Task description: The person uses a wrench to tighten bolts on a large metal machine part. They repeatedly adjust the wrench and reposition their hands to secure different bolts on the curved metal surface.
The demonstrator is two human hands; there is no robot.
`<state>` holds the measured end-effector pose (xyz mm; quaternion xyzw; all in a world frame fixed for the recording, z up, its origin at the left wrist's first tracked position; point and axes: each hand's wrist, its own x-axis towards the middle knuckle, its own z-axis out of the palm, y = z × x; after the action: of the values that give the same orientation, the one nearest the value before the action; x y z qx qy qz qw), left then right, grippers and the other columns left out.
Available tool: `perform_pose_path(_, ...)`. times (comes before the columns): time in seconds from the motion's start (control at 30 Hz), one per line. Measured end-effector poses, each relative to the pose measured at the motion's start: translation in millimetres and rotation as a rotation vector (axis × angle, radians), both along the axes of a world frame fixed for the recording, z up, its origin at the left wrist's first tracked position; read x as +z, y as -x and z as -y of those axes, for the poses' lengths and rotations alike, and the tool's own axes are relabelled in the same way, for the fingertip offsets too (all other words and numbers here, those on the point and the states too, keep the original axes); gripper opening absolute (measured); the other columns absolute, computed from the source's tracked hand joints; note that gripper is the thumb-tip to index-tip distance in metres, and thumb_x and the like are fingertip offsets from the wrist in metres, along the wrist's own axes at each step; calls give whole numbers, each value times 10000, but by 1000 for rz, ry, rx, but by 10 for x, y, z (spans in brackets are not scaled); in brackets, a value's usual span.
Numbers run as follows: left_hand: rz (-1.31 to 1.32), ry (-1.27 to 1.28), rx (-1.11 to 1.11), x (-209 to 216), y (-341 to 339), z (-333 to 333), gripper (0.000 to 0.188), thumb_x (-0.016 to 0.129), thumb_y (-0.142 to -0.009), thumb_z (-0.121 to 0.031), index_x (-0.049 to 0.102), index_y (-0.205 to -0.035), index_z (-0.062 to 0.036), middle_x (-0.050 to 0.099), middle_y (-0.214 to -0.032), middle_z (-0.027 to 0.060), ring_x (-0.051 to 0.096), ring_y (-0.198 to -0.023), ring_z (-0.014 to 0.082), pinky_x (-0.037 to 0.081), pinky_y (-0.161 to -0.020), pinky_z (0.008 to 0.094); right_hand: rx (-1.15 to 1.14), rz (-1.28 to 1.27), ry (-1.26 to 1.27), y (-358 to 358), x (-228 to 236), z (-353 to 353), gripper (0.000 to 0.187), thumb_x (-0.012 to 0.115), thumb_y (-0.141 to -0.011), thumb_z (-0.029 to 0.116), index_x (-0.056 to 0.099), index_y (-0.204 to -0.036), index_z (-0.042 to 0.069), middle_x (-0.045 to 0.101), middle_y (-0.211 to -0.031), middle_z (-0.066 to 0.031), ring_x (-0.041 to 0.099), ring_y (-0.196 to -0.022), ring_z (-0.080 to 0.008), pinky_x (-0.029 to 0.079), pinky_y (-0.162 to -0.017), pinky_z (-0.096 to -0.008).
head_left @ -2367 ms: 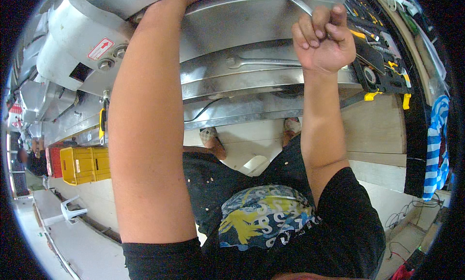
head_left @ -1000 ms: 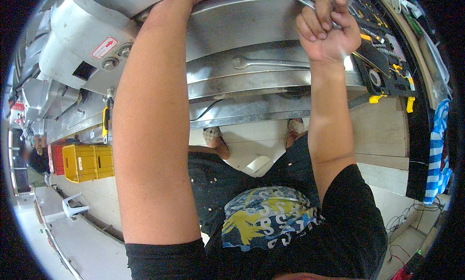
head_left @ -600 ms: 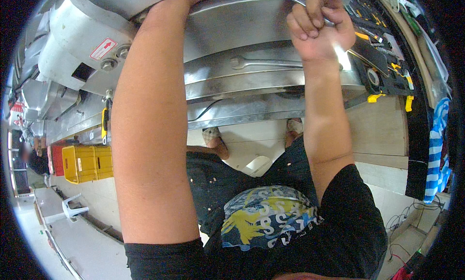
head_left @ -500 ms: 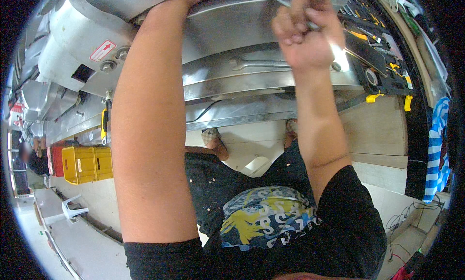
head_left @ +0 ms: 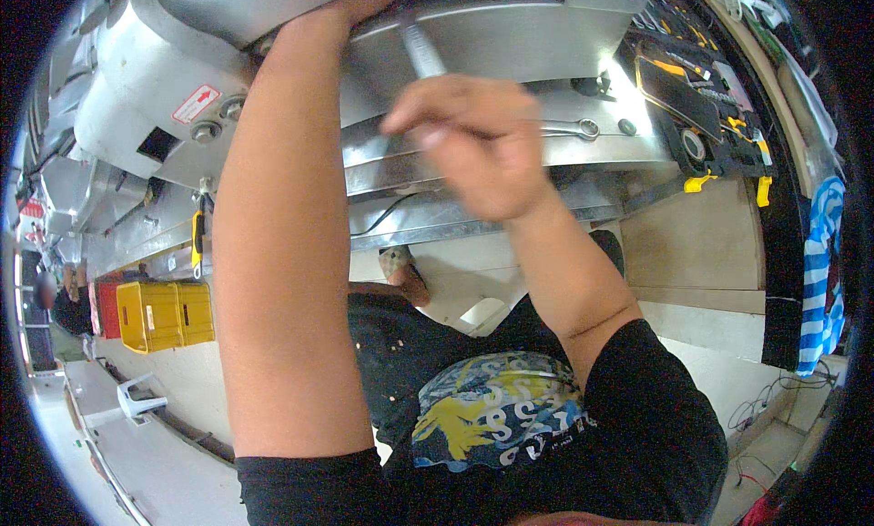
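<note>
My left hand [head_left: 375,0] reaches to the upper edge, under the body of the steel machine [head_left: 173,80]; its fingers are hidden there. Over the metal ledge, my right hand [head_left: 482,139] is blurred by motion, fingers bent round a silver wrench [head_left: 422,53]. The wrench's flat shaft sticks up from the hand toward the machine's dark underside, and its far end cannot be made out. A combination wrench [head_left: 583,127] lies on the ledge, partly covered by my right hand, its ring end to the right. A small dark round piece [head_left: 626,126] lies beside that ring.
At the right are a tool case [head_left: 701,48] with several tools, a dark phone-like slab [head_left: 678,98] and a tape roll [head_left: 693,146]. A yellow-handled tool [head_left: 197,239] hangs at the left, above a yellow crate [head_left: 164,317]. Another person [head_left: 68,312] is far left.
My right hand has swung left and toward me with the wrench, uncovering the ring end of the wrench on the ledge. My left arm has hardly moved.
</note>
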<state>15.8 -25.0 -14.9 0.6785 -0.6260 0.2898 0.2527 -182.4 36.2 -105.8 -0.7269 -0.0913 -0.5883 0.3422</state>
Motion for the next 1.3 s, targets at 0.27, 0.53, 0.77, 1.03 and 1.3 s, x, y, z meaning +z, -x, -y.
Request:
perform_pose_path(0.27, -13, -7, 4, -7, 8, 39, 525, 500, -1013, -456, 613, -1385, -103, 562, -1461, 198, 482, -1377, 357, 354, -1158, 451, 436, 523, -758, 391, -36, 465, 404, 621, -998, 73, 491, -1364, 183, 671, -982, -97, 547, -669, -129, 480, -589, -306)
perform_pose_path(0.53, 2, -11, 32, 6, -52, -32, 527, 502, -1014, -452, 604, -1396, -103, 553, -1472, 198, 474, -1386, 356, 348, -1164, 450, -50, 519, -919, 402, 215, 516, 327, 511, -1034, 151, 469, -1358, 151, 552, -814, -4, 540, -630, -127, 508, -588, -317)
perform_pose_path(0.77, -11, -18, 42, -2, -8, -53, 530, 503, -1016, -449, 597, -1405, -102, 545, -1481, 199, 466, -1394, 356, 342, -1170, 450, -56, 497, -877, 356, 241, 643, 348, 534, -1015, 144, 466, -1356, 141, 548, -816, -3, 543, -639, -133, 516, -607, -332)
perform_pose_path(1.03, -35, -28, 38, -37, -22, -59, 528, 502, -1017, -445, 596, -1407, -102, 545, -1480, 201, 467, -1394, 358, 344, -1169, 452, -100, 522, -838, 349, 248, 614, 321, 533, -1019, 140, 476, -1335, 132, 553, -802, -6, 549, -635, -138, 520, -610, -332)
perform_pose_path(1.3, -34, -38, 50, -33, 3, -58, 523, 483, -1019, -461, 616, -1384, -111, 568, -1459, 193, 493, -1369, 360, 365, -1148, 459, -72, 503, -784, 221, 205, 689, 382, 531, -1025, 115, 455, -1400, 121, 581, -818, -12, 587, -652, -139, 552, -642, -338)
